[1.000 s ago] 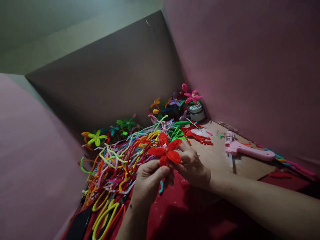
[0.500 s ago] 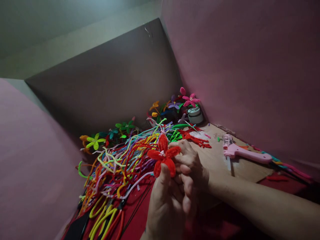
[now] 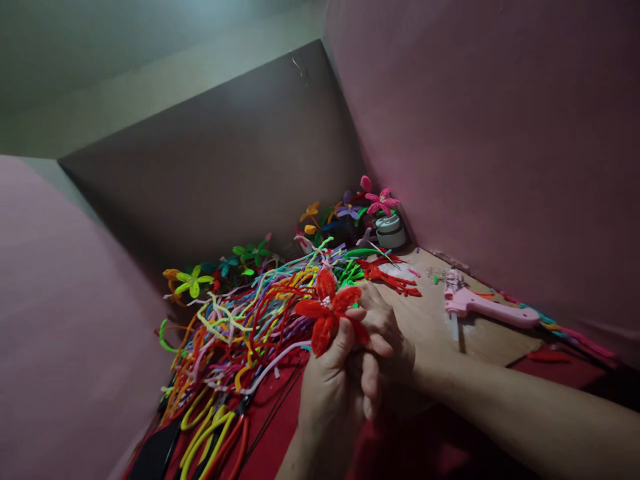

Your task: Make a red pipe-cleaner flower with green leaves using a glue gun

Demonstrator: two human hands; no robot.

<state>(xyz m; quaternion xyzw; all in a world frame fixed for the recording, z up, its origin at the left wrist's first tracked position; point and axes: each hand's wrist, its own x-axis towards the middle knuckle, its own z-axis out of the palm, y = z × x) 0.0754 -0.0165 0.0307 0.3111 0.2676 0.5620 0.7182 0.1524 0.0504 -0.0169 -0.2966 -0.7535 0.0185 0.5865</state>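
A red pipe-cleaner flower (image 3: 327, 310) is held up between both of my hands, just above the table. My left hand (image 3: 330, 387) is wrapped round its lower part, thumb pressed against the bottom petals. My right hand (image 3: 383, 333) closes against the flower from the right, its fingers folded over the left hand's fingers. The flower's stem is hidden inside my hands.
A tangled heap of coloured pipe cleaners (image 3: 240, 320) lies to the left. Finished flowers (image 3: 193, 280) stand along the back wall, more of them (image 3: 380, 199) by a small round container (image 3: 390, 230). A pink glue gun (image 3: 487, 307) lies on a wooden board (image 3: 435, 320). Pink walls close in.
My left hand slid from under the flower's left side to directly below it and gripped it. The flower turned slightly and both hands drew together.
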